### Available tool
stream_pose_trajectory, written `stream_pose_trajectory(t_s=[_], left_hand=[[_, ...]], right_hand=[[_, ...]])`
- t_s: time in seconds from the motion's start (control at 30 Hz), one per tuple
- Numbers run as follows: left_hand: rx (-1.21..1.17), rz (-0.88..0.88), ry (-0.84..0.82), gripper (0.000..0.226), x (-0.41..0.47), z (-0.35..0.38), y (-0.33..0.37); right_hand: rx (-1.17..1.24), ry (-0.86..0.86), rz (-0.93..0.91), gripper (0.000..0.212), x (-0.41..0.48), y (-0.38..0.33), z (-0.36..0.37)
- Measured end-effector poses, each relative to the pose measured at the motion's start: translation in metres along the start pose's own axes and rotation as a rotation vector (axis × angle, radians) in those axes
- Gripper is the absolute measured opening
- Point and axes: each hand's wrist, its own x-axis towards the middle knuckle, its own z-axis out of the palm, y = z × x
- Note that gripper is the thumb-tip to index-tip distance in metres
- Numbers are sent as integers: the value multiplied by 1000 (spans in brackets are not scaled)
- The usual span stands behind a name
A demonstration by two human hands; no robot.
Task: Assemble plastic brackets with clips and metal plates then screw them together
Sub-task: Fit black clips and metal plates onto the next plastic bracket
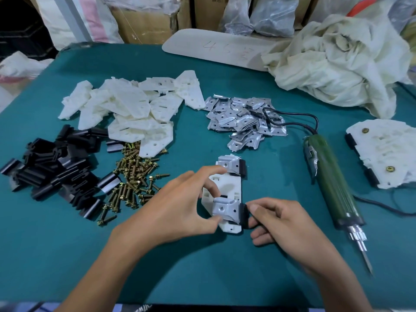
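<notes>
Many brass screws [132,176] lie just left of your left hand [177,206]. That hand holds the white plastic bracket [227,188] flat between both hands, forefinger on the far metal plate [230,165], thumb by the near plate [225,208]. Your right hand [276,219] pinches the black clip [243,212] at the bracket's right edge. The bracket is probably light, stiff and skiddy, so grip its edges. The screwdriver [333,183] lies right of your right hand.

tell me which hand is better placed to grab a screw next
Left. The screw pile lies just beside the left hand, while the right hand pinches the black clip on the bracket's opposite side.
</notes>
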Motion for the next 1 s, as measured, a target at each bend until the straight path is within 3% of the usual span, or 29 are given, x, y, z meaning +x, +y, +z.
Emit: stream_pose_trajectory(t_s=[0.27, 0.73, 1.0], left_hand=[[-34, 11, 21, 78, -3, 8, 2], [-78, -6, 58, 75, -8, 13, -1], [-140, 9, 169, 69, -16, 21, -7]], right_hand=[[134, 9, 19, 6, -2, 1, 6], [173, 6, 33, 10, -2, -1, 7], [254, 9, -10, 26, 4, 0, 21]])
